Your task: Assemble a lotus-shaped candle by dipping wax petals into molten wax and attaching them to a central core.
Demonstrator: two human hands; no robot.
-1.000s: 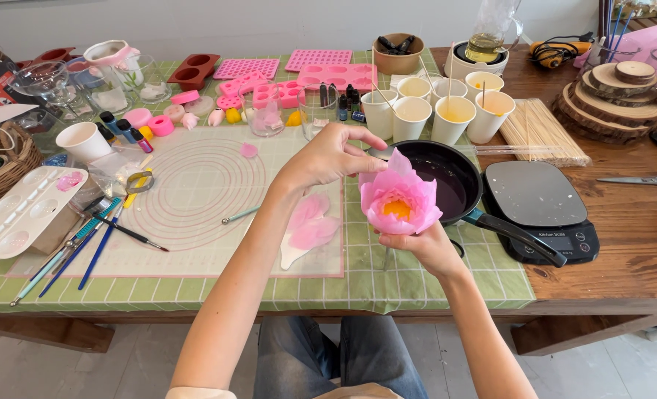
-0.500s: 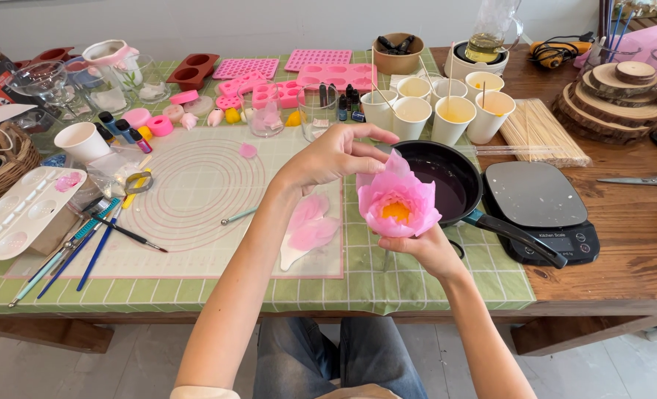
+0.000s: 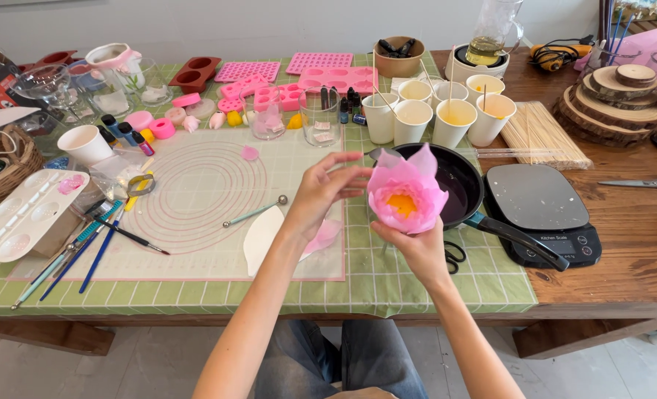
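My right hand (image 3: 415,247) holds a pink wax flower (image 3: 407,193) with a yellow centre from below, lifted above the table's front. My left hand (image 3: 322,191) is beside the flower's left, fingers spread and curled, fingertips close to the petals; I cannot tell if they touch. Under my left hand lie loose pink petals (image 3: 324,235) on a clear sheet (image 3: 269,235) over the silicone mat (image 3: 202,193).
A black pan (image 3: 458,185) and a black kitchen scale (image 3: 546,210) sit right of the flower. Paper cups (image 3: 446,114) with sticks, pink moulds (image 3: 321,74), brushes (image 3: 84,247), a white palette (image 3: 21,214) and wooden slices (image 3: 617,103) crowd the table.
My left hand has drawn slightly back from the flower's top to its left side. The flower stays held in my right hand, nearly in place.
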